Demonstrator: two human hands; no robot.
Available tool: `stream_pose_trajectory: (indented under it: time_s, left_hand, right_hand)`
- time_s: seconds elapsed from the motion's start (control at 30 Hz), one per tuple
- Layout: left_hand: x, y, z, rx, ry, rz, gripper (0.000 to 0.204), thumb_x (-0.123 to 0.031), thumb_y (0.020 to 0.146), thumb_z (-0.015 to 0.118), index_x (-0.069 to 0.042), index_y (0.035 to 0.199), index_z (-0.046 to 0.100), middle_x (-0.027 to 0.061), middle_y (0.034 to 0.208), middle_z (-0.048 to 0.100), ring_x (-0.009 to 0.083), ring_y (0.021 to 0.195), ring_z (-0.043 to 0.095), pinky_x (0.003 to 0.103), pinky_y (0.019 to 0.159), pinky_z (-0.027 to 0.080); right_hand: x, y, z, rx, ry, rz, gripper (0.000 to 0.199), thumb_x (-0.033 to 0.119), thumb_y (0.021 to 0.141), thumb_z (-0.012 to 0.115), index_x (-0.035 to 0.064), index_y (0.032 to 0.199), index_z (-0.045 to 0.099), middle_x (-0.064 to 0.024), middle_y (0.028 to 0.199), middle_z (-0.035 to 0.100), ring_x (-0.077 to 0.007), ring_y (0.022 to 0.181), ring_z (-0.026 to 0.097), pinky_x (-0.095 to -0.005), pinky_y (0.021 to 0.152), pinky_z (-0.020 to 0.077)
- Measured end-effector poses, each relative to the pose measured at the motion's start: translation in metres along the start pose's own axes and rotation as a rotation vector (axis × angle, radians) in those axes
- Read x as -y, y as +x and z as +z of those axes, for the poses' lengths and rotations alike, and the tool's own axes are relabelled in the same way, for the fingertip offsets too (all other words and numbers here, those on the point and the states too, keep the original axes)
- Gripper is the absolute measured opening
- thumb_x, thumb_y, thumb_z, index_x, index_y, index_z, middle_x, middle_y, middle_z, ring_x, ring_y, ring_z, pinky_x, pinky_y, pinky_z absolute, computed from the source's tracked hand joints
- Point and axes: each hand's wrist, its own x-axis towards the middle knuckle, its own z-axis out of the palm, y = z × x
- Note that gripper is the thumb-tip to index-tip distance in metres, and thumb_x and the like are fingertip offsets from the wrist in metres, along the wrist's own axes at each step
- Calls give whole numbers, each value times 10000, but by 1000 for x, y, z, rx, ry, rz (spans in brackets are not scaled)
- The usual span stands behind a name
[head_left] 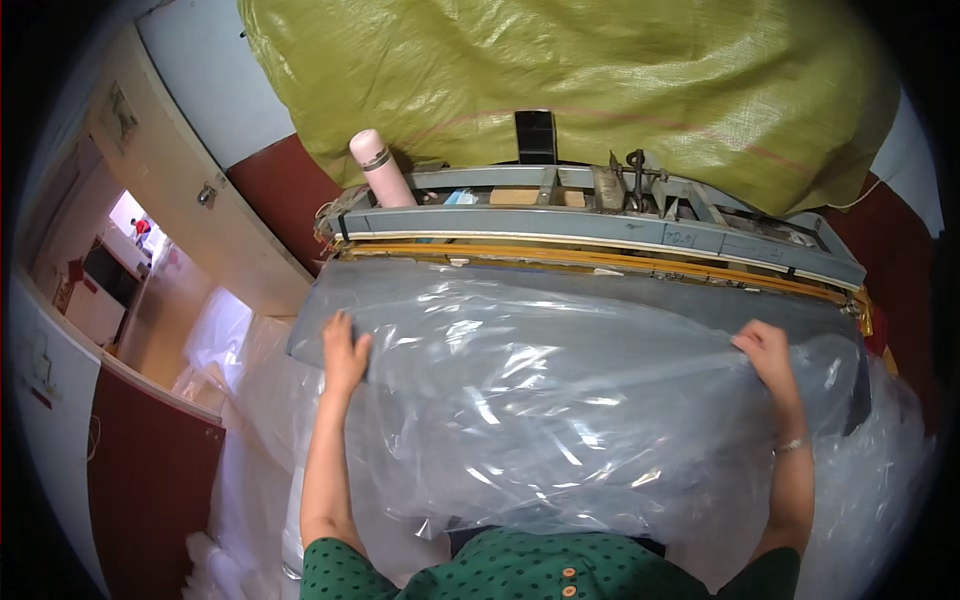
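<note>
A wide sheet of clear plastic film [540, 400] lies in front of me over a grey work surface [400, 272], wrinkled and shining. My left hand [345, 355] rests at the film's left part, fingers stretched out and thumb apart. On the right, my right hand [766, 352] is closed, its fingers pinching the film near its far edge. A crease runs leftward through the film from that pinch. The film's near side hangs down toward my lap.
Beyond the film runs a grey metal frame [600, 230] with orange strips [560, 257] along it. A pink bottle [383, 170] stands at its left, a metal clamp [636, 180] farther right. Yellow-green sheeting [600, 70] hangs behind. More film [250, 430] piles up near the open door [200, 190].
</note>
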Motion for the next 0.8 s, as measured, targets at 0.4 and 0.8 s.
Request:
stream_pose_trajectory:
  time_s: [0.4,0.8]
  left_hand:
    - [-91,54,46,447,-243,163,696,-344,828,564,32,1342,283,193,1429,235,350,1340,166,436,1069,168]
    - [-244,10,-3,730,-385,572,858,-549,808,494,19,1378,196,195,1448,171,342,1354,119,534,1043,147]
  right_hand:
    - [-73,-124,-97,-95,-104,324,190,12,673,655,17,587,485,42,502,390,-39,492,336,-225,436,274]
    - [-175,-355,-185,-50,-292,693,284,39,607,715,25,494,455,44,479,389,-45,489,365,-245,414,293]
